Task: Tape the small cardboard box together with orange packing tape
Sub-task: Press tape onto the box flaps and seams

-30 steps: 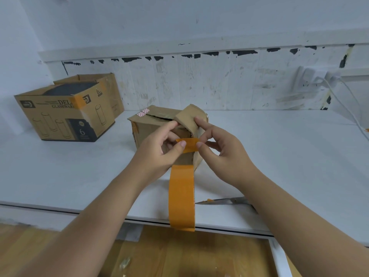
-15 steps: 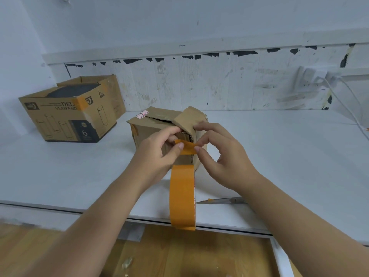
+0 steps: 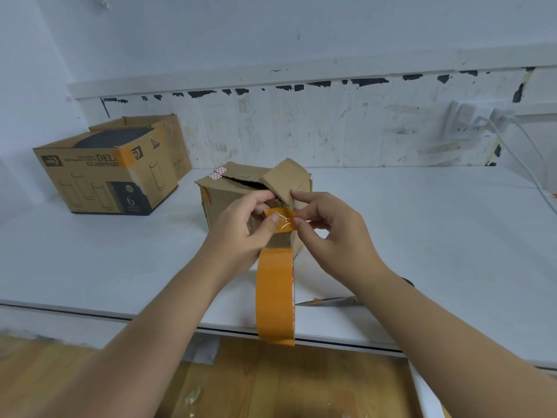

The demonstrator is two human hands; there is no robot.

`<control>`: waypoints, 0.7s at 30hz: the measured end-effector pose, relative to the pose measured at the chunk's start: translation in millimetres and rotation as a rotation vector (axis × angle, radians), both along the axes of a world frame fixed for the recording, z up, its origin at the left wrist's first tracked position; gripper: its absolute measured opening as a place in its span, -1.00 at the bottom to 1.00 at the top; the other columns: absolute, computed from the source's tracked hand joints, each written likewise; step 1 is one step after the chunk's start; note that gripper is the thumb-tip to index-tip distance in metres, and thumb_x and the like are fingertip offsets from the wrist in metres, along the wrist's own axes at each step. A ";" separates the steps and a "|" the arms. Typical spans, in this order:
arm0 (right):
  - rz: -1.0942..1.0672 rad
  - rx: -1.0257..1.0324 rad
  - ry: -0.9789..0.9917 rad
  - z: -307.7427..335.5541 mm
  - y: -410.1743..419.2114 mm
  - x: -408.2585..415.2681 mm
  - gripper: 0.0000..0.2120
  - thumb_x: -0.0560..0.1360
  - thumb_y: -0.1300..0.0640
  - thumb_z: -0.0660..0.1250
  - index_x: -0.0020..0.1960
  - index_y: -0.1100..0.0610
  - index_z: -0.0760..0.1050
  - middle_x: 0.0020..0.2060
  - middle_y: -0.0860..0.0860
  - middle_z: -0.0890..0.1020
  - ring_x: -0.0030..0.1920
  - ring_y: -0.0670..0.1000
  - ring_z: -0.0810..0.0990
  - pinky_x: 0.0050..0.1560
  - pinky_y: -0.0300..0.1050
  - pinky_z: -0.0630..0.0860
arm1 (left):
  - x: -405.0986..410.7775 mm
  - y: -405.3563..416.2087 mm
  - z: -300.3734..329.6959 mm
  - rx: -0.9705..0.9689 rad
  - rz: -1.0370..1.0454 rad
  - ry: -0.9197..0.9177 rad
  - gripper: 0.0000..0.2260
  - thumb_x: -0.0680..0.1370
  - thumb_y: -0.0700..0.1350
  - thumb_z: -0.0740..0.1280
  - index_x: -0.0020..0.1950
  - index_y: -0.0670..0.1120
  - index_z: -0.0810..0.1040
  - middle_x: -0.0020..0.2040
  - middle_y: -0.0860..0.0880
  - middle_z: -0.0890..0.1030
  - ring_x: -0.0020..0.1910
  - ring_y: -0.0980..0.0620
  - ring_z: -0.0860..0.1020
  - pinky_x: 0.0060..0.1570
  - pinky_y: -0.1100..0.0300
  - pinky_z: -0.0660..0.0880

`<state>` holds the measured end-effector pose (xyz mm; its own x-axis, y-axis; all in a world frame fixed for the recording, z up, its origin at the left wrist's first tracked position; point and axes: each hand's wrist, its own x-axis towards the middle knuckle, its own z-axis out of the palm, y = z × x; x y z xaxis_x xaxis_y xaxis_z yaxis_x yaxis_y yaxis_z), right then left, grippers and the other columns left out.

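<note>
A small cardboard box point(image 3: 229, 191) stands on the white table point(image 3: 422, 236), its top flaps partly raised and a gap showing between them. The roll of orange packing tape point(image 3: 275, 297) hangs on edge in front of the box. My left hand point(image 3: 241, 233) holds the roll, thumb pressed on the loose tape end point(image 3: 281, 220). My right hand point(image 3: 334, 236) pinches the right side of that tape end between thumb and forefinger, close to the box's raised flap.
A larger open glassware carton point(image 3: 108, 173) sits at the back left. Scissors point(image 3: 328, 301) lie on the table under my right forearm. A white cable point(image 3: 524, 164) runs from a wall socket at the right. The table's front edge lies below the roll.
The loose tape end has been lifted a little higher and nearer the box's raised flap. Both hands have closed in slightly around it.
</note>
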<state>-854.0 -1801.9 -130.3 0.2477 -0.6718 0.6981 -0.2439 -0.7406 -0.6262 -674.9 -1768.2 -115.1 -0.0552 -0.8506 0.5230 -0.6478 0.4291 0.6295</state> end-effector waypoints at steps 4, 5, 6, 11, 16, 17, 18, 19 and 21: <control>0.014 0.091 -0.086 -0.5 -3.4 1.4 -0.96 0.47 0.29 0.38 -0.16 0.23 0.59 0.00 -0.04 0.64 0.15 -0.17 0.58 -0.02 -0.25 0.59 | -4.4 0.5 1.4 -0.016 0.004 0.045 -0.72 0.57 -0.12 0.31 0.28 -0.01 0.46 -0.12 0.08 0.52 -0.30 0.36 0.46 -0.28 0.49 0.35; 0.010 0.100 -0.093 -0.7 -3.8 2.2 -0.96 0.46 0.29 0.39 -0.17 0.24 0.59 0.01 -0.04 0.65 0.15 -0.18 0.58 -0.02 -0.23 0.59 | -5.2 0.4 1.9 -0.019 0.010 0.060 -0.74 0.57 -0.11 0.32 0.26 0.00 0.47 -0.14 0.08 0.52 -0.31 0.35 0.46 -0.28 0.49 0.36; 0.007 0.111 -0.102 -1.0 -3.7 2.9 -0.96 0.46 0.29 0.39 -0.17 0.24 0.59 0.02 -0.03 0.65 0.14 -0.19 0.58 -0.02 -0.22 0.59 | -6.0 0.0 2.2 -0.025 0.017 0.073 -0.76 0.56 -0.11 0.32 0.23 0.01 0.47 -0.15 0.08 0.52 -0.32 0.36 0.46 -0.29 0.49 0.36; 0.017 0.165 -0.163 -5.3 -1.8 5.0 -0.95 0.45 0.27 0.39 -0.18 0.23 0.59 0.10 -0.04 0.63 0.08 -0.18 0.61 -0.01 -0.20 0.59 | -9.0 -1.8 -0.2 -0.045 0.045 0.100 -0.78 0.55 -0.09 0.35 0.18 0.06 0.48 -0.16 0.08 0.55 -0.31 0.36 0.46 -0.27 0.49 0.36; 0.038 0.220 -0.212 -8.2 -1.3 7.7 -0.96 0.45 0.26 0.41 -0.16 0.22 0.60 0.11 -0.08 0.62 0.06 -0.14 0.63 -0.02 -0.22 0.59 | -8.5 -3.5 -0.3 -0.055 0.015 0.125 -0.78 0.53 -0.07 0.36 0.15 0.13 0.47 -0.19 0.08 0.57 -0.31 0.33 0.48 -0.28 0.49 0.37; 0.041 0.219 -0.204 -7.9 -1.5 8.3 -0.97 0.45 0.25 0.41 -0.16 0.22 0.61 0.10 -0.08 0.63 0.07 -0.14 0.62 -0.02 -0.23 0.59 | -8.5 -4.3 -0.5 -0.059 0.013 0.127 -0.77 0.53 -0.09 0.37 0.13 0.14 0.46 -0.21 0.11 0.56 -0.31 0.33 0.49 -0.27 0.49 0.38; 0.040 0.218 -0.195 -7.4 -1.8 8.6 -0.97 0.46 0.25 0.41 -0.15 0.22 0.61 0.09 -0.07 0.63 0.06 -0.14 0.62 -0.02 -0.23 0.59 | -8.4 -4.8 -0.9 -0.060 0.014 0.127 -0.77 0.53 -0.10 0.38 0.13 0.14 0.46 -0.23 0.12 0.56 -0.29 0.32 0.49 -0.26 0.49 0.39; 0.035 0.218 -0.190 -6.5 -2.4 8.7 -0.96 0.46 0.24 0.41 -0.15 0.21 0.61 0.09 -0.07 0.64 0.03 -0.14 0.63 -0.04 -0.23 0.59 | -8.6 -5.0 -1.3 -0.061 0.013 0.126 -0.77 0.54 -0.10 0.37 0.14 0.13 0.47 -0.23 0.12 0.56 -0.28 0.32 0.50 -0.26 0.48 0.39; 0.021 0.221 -0.190 -4.9 -3.9 8.5 -0.96 0.46 0.24 0.40 -0.14 0.21 0.62 0.08 -0.08 0.64 -0.07 -0.12 0.64 -0.09 -0.24 0.59 | -8.9 -5.1 -2.2 -0.067 0.005 0.122 -0.78 0.54 -0.09 0.36 0.16 0.12 0.47 -0.23 0.14 0.54 -0.28 0.32 0.49 -0.26 0.48 0.38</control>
